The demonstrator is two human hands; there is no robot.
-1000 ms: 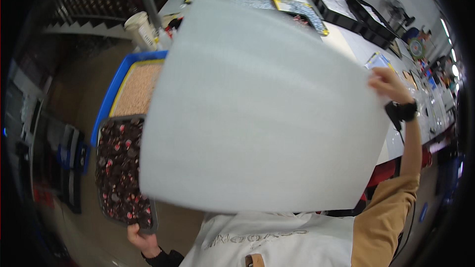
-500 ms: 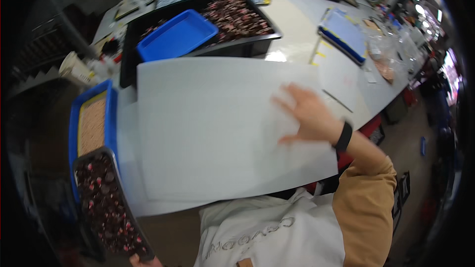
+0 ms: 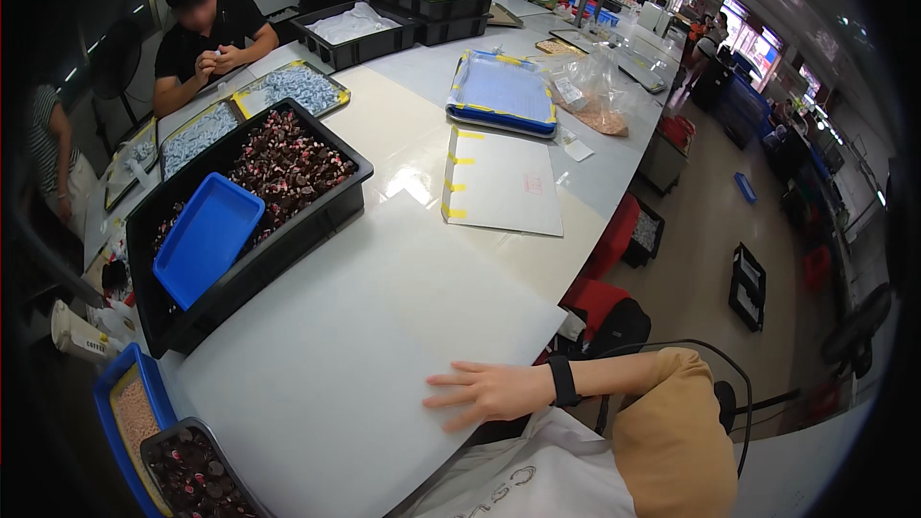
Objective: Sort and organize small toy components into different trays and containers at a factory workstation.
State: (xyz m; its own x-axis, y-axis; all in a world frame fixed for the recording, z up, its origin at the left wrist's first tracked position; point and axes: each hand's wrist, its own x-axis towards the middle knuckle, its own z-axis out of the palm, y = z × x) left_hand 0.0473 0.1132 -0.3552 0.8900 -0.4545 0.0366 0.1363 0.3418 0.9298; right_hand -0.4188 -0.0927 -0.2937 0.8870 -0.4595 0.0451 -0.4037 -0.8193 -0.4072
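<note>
My right hand (image 3: 489, 393), with a black band on the wrist, lies with fingers spread on a large white sheet (image 3: 355, 326) near its close edge. Nothing is in it. Outside the picture is my left hand. A dark-rimmed tray of dark brown and pink small pieces (image 3: 197, 475) sits at the lower left, cut off by the picture's edge. It overlaps a blue tray (image 3: 123, 364) that holds light pink small pieces. Beyond the sheet stands a large black bin (image 3: 278, 245) with more dark and pink pieces, and a blue empty tray (image 3: 209, 235) rests on them.
A flat board (image 3: 504, 182) with yellow tape and stacked blue trays (image 3: 504, 86) lie farther back, beside a clear plastic bag (image 3: 600, 86). Another person (image 3: 206, 38) sits across the table. Black bins (image 3: 355, 34) stand behind. A red stool (image 3: 600, 302) is below the right edge.
The view has swung right and up. My right hand has gone from a blurred, raised-looking pose to lying flat near the sheet's close edge. My left hand has left the picture.
</note>
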